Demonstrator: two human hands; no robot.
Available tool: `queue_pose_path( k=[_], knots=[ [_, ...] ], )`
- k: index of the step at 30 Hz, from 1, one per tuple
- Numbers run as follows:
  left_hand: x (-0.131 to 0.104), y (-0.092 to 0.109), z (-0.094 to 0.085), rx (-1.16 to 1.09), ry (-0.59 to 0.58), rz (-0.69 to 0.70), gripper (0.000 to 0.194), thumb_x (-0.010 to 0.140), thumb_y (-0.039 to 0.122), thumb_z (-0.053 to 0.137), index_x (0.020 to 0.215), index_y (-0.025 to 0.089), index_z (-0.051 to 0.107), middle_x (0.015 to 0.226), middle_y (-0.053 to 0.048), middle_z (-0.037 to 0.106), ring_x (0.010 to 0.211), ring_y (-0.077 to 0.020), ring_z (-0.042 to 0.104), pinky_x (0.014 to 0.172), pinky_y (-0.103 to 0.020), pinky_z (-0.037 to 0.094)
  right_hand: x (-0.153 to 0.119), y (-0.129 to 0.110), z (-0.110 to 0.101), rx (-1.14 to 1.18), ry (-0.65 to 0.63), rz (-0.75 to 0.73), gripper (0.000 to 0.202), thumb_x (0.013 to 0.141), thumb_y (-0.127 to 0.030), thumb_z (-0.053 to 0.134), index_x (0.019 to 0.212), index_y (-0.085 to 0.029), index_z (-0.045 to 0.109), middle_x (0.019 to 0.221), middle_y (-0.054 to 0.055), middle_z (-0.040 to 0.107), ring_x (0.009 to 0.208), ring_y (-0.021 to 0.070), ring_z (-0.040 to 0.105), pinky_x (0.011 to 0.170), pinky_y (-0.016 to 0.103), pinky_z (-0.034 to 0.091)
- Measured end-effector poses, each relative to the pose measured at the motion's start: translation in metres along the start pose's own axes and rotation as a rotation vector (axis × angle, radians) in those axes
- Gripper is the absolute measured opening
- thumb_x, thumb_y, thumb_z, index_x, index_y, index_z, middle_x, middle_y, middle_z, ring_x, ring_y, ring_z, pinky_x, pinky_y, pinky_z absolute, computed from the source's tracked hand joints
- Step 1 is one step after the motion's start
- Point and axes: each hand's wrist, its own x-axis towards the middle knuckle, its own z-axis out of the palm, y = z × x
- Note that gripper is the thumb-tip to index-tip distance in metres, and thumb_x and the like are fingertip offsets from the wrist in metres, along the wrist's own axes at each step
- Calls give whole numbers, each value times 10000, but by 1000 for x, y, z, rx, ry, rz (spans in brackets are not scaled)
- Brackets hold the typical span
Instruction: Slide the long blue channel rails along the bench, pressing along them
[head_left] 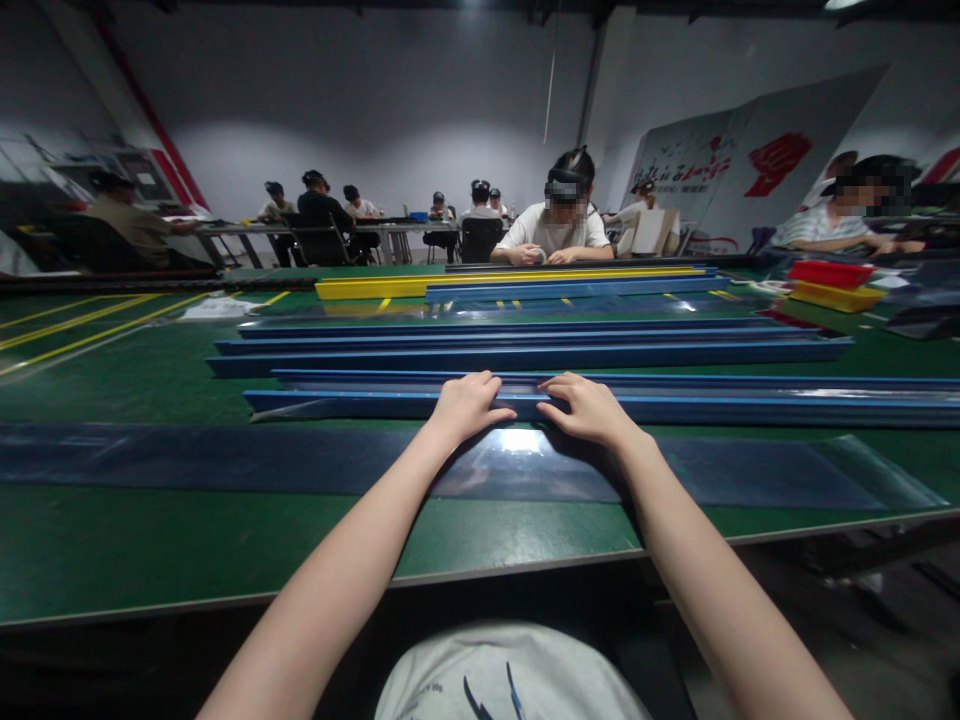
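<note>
A long blue plastic channel [360, 405] lies crosswise on the green table in front of me. My left hand [469, 402] is on it near the middle, fingers curled over the top and the thumb along the near wall. A short gap to the right, my right hand [589, 405] grips the same channel, with its thumb pointing inward. Some fingertips are hidden inside the channel. Closer to me, beneath my wrists, a long clear plastic strip [300, 460] lies flat and reflects the lights.
Beyond my hands lie more blue channels [525, 355] and a yellow channel [390, 288]. Red [831, 273] and yellow trays [836, 295] stand at the right. A person [559, 225] sits across the green table [225, 550]; others sit farther back.
</note>
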Motion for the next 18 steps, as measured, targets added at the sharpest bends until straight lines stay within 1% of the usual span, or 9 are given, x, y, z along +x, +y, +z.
queue_pose_path(
  k=[7,13,18],
  knots=[
    [0,0,0,-10,9,0,390,753,548,515,847,171,544,885,-36,596,827,-181,566,597,-249,371,2,-3,1,23,44,-14,314,831,-412,433,944,-194,626,971,52,637,908,164,551,719,239,384],
    [1,0,0,-10,5,2,377,753,539,521,846,174,543,887,-35,595,825,-178,564,601,-248,371,3,-5,2,-69,65,-4,245,820,-364,468,766,-176,614,831,57,620,787,153,546,598,230,322],
    [1,0,-1,-19,-7,5,377,758,537,515,844,171,541,885,-42,589,823,-179,562,607,-250,374,4,-7,1,-119,78,-18,254,823,-345,460,690,-171,589,757,57,604,733,150,532,573,239,284]
  ],
)
